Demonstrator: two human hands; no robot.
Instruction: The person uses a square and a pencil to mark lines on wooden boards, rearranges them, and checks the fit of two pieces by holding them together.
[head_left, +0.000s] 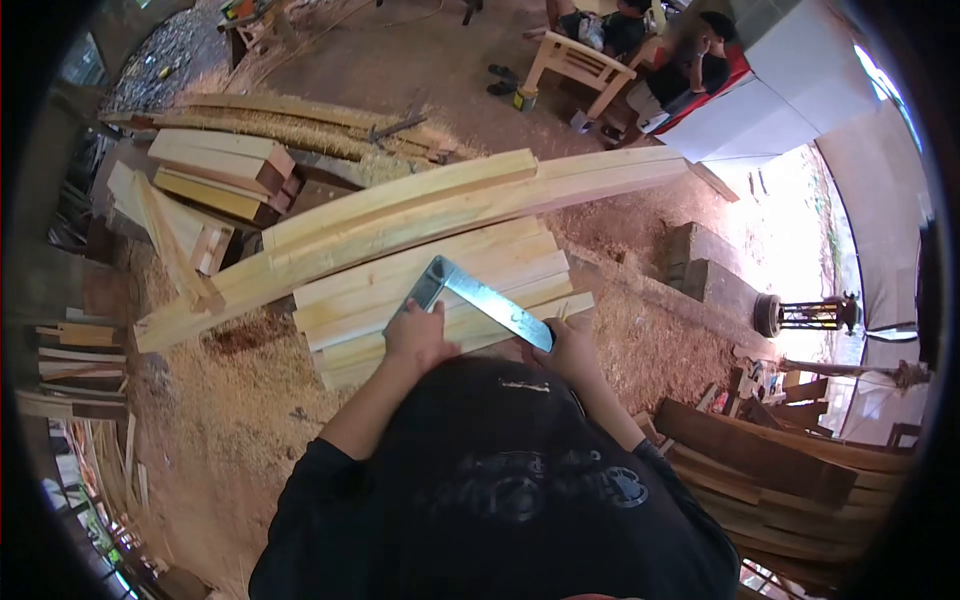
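A metal try square [492,302] is held over the pale wooden boards [400,282], its corner pointing away from me. My left hand [420,335] is closed around the square's shorter, darker arm. The far end of the long shiny blade meets my right hand [570,348], whose fingers are closed at it. A thin stick-like thing, perhaps a pencil, pokes up from the right fingers; it is too small to be sure. Several boards lie side by side under the square, close in front of my body.
Beyond the boards a long thick beam [400,222] lies across, with another timber on top. Stacked wood blocks [215,165] stand at left, more planks [760,460] at right. Wood shavings cover the ground. Two people sit near a wooden frame [580,65] at the back.
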